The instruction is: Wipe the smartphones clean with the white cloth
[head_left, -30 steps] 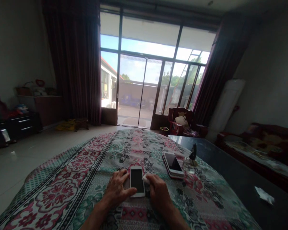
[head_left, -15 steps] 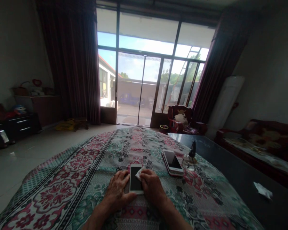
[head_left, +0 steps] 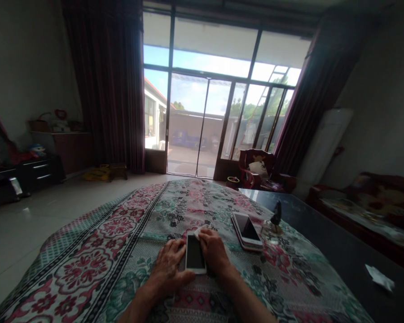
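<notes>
A white-framed smartphone (head_left: 195,256) with a dark screen lies flat on the patterned tablecloth. My left hand (head_left: 170,264) steadies it, fingers along its left edge and thumb at its bottom corner. Pinched in my right hand (head_left: 214,252) is a small white tissue (head_left: 198,232), pressed at the phone's top right corner; the fingers cover most of it. To the right rests another white smartphone (head_left: 247,228), stacked on something flat with a reddish edge. Beside that stands a clear spray bottle (head_left: 272,226) with a black nozzle top.
The floral tablecloth (head_left: 121,264) covers the near table. Along its right runs a dark table (head_left: 309,224) bearing a crumpled white piece (head_left: 379,277). A red wooden chair (head_left: 252,172) stands by the glass doors, and a sofa (head_left: 373,202) at the right.
My right hand has slid the tissue up from the screen's upper right to the phone's top corner. The left hand keeps its hold. The whole view has shifted slightly.
</notes>
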Demonstrator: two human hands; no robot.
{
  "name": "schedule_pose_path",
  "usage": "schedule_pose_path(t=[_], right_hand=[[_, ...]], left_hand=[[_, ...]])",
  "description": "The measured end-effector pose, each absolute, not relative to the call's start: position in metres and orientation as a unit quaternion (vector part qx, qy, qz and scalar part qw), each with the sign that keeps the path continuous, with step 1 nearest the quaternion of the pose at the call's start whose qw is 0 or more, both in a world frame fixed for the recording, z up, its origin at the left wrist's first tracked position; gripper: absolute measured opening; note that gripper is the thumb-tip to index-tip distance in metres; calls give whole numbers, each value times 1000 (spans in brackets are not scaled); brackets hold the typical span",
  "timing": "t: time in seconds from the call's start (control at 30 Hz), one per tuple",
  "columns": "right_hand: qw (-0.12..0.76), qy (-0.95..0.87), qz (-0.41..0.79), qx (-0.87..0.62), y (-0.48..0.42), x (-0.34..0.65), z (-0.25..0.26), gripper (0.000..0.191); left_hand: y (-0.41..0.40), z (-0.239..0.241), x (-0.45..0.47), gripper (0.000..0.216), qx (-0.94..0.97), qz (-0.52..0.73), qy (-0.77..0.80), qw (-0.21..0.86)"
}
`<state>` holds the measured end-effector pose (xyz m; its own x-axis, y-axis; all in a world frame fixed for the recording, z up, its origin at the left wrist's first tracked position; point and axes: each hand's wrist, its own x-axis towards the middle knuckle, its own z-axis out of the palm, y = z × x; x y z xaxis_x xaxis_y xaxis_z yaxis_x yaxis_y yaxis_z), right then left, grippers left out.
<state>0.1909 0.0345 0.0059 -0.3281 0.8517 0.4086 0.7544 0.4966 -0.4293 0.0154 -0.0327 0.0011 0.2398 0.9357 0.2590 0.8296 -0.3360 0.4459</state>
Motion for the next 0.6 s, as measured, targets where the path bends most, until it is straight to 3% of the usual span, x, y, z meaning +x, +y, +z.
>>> schedule_pose_path(t=[0.3,0.6], right_hand=[[293,-849,104,-426,-26,210,9,26],[288,-826,75,-478,41,183,11,25]], left_hand=[[-29,-11,14,64,778,257,565,99],[-29,-4,14,58,780,253,562,104]])
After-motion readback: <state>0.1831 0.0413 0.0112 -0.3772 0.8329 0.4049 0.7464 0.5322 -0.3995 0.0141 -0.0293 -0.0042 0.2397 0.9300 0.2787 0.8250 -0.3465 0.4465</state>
